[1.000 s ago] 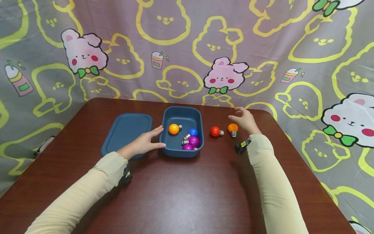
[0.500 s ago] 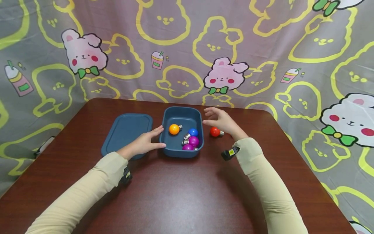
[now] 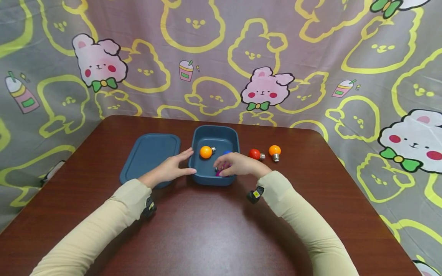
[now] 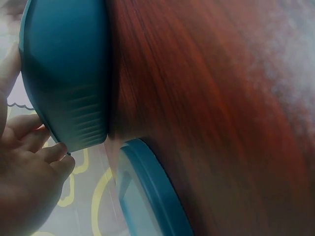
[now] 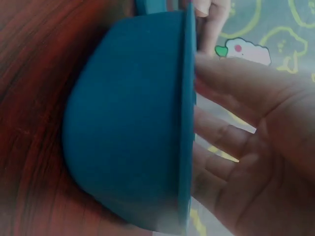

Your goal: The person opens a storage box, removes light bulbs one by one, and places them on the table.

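Now, left hand (image 3: 169, 168) spread at the tub (image 3: 214, 181), right hand (image 3: 239, 164) half-curled, hold unclear, we'd gently side-pinch the probably slick, fragile bulb (image 3: 218, 173) below.

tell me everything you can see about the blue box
The box is a deep rounded rectangle, matte dark blue, plastic-looking, thin-rimmed and uncovered. It stands upright on the table, between the lid and the red bulb. The left hand touches its rim; the right hand reaches inside, partly hiding a blue bulb and something purple. An orange bulb lies in it.
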The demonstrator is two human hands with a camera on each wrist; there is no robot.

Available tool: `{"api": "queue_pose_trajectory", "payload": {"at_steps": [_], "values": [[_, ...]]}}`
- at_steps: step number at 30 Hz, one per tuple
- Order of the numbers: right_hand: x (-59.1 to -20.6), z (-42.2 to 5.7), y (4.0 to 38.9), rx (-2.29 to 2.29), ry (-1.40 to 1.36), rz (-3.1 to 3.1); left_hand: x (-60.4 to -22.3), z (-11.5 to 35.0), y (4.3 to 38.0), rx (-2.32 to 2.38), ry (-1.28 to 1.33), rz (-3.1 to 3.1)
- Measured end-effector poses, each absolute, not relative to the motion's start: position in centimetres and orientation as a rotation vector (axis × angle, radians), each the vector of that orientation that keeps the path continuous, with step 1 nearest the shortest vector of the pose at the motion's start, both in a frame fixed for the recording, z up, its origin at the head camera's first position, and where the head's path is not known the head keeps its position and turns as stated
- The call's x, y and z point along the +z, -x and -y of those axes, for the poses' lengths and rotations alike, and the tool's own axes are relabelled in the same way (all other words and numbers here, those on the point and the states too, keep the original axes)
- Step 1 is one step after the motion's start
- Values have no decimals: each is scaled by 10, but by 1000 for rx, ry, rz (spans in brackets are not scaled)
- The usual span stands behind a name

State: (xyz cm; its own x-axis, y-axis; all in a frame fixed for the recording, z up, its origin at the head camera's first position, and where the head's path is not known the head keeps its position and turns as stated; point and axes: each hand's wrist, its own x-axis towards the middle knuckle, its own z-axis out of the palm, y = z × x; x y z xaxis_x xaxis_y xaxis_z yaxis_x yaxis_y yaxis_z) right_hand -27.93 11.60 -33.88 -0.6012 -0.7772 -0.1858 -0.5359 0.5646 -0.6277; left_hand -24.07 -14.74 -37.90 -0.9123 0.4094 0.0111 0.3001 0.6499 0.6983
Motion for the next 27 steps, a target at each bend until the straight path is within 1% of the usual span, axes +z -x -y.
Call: {"api": "queue_pose_trajectory", "payload": {"at_steps": [3, 18, 23, 27], "values": [[-339, -112, 279, -635, 1091, -2348, -379, 147, 240, 1107, -599, -2725], [-347, -96, 286, -483, 1009, -2334, -380, 147, 241, 1127, -612, -2727], [-349, -95, 287, -492, 1011, -2374, -381, 147, 241, 1129, -630, -2736], [-346, -101, 289, -621, 989, -2401, -381, 147, 242, 1124, -631, -2739]]}}
